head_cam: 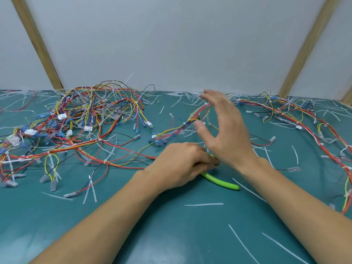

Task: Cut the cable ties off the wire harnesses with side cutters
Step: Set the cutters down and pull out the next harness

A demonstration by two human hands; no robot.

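My left hand [181, 162] lies at the middle of the green table [171, 225], its fingers curled over the head end of the side cutters [221, 181]. One bright green handle sticks out to the right along the mat. My right hand [224, 126] hovers open and blurred above a wire harness [179, 128] of red, yellow and blue wires that runs from the centre toward the back right. It holds nothing. A large tangled heap of harnesses [82, 122] with white connectors and white cable ties fills the left side.
Another long harness [323, 134] curves along the right edge of the table. Cut white cable tie pieces [203, 204] lie scattered over the mat, thick along the back edge. A grey wall with wooden battens [36, 42] rises directly behind the table.
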